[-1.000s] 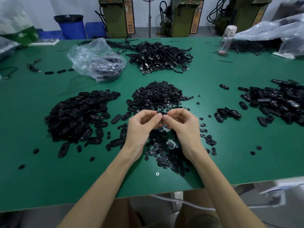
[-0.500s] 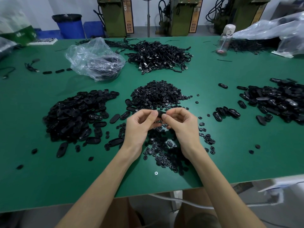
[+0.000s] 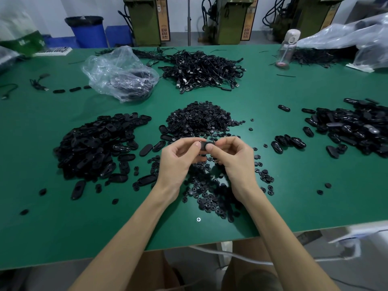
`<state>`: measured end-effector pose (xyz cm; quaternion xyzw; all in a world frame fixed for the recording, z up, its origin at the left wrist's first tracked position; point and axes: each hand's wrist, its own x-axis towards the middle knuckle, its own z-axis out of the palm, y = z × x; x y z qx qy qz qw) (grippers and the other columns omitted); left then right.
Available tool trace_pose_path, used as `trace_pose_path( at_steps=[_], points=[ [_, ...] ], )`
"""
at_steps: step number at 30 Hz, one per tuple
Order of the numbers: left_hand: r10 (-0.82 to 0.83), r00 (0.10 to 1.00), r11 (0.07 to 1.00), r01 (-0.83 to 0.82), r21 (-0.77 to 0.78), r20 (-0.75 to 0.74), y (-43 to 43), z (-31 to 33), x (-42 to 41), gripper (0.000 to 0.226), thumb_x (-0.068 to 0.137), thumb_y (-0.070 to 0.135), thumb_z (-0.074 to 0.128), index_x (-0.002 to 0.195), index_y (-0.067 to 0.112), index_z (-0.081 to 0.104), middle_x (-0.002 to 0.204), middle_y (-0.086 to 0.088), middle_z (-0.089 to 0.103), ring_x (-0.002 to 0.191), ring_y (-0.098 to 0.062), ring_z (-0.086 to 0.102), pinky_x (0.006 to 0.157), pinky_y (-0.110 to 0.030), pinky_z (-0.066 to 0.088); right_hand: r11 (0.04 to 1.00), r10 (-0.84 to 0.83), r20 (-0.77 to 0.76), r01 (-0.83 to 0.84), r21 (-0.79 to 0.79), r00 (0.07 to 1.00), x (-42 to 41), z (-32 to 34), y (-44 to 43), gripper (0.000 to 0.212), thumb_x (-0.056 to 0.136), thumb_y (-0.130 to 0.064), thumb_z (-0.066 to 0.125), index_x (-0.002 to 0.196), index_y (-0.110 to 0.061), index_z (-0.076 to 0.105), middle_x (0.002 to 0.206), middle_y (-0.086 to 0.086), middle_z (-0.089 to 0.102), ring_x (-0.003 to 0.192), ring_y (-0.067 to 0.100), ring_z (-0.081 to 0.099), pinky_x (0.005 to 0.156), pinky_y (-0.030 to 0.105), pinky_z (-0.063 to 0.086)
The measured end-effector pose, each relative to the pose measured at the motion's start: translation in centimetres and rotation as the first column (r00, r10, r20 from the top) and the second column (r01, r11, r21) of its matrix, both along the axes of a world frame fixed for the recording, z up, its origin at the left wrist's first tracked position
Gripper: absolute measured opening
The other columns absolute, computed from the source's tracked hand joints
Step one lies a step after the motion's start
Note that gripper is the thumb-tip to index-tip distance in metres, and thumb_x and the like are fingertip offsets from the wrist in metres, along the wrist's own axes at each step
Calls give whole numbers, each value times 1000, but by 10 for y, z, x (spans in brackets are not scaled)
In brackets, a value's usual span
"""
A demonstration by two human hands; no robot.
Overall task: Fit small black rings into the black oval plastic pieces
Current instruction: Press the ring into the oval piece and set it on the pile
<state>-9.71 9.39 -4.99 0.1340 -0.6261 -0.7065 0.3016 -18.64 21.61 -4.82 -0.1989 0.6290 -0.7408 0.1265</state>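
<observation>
My left hand [image 3: 178,160] and my right hand [image 3: 233,158] meet above the table's middle, and both pinch one black oval piece [image 3: 203,145] between thumbs and fingertips. Any ring in it is hidden by my thumbs. Small black rings lie in a mound [image 3: 199,118] just beyond my hands and scattered [image 3: 210,196] under my wrists. A heap of oval pieces [image 3: 94,145] lies to the left. Another heap of oval pieces [image 3: 352,127] lies at the right, with a few more [image 3: 287,141] near my right hand.
The green table [image 3: 63,223] also carries a clear plastic bag [image 3: 119,74], a tangle of black cables [image 3: 201,70], a clear bottle [image 3: 286,49] and more plastic bags [image 3: 357,36] at the back right. Green machines and a blue bin [image 3: 87,31] stand behind.
My hands have stayed together over the rings; the thumbs have shifted on the oval piece, which now shows between them. The camera has tilted slightly.
</observation>
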Motion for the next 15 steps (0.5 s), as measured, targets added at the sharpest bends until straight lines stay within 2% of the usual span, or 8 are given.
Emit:
trace_pose_path(
  at_steps=[4, 10, 15],
  points=[
    [-1, 1000, 1000, 2, 17, -14, 0, 0, 1, 15, 101, 7, 65, 110, 1, 75, 102, -14, 79, 94, -30, 77, 81, -33, 63, 1000, 28, 28, -28, 5, 999, -1, 1, 0, 23, 83, -15, 87, 101, -11, 74, 87, 0, 75, 73, 6, 64, 61, 18, 49],
    [-34, 999, 999, 35, -16, 8, 0, -1, 0, 15, 96, 4, 71, 108, 10, 78, 97, -11, 79, 90, -22, 76, 76, -30, 62, 997, 65, 35, -64, -44, 997, 1, 3, 3, 16, 83, -8, 85, 95, -5, 76, 79, 1, 77, 70, 5, 70, 60, 13, 50],
    [-41, 999, 999, 41, -34, 22, 0, -2, 0, 14, 92, 4, 76, 106, 6, 76, 92, -10, 80, 86, -23, 78, 75, -28, 62, 996, 77, 49, -74, -57, 996, 1, 4, 5, 12, 84, -6, 83, 95, -4, 78, 79, 6, 77, 70, 10, 69, 64, 19, 52]
  ],
)
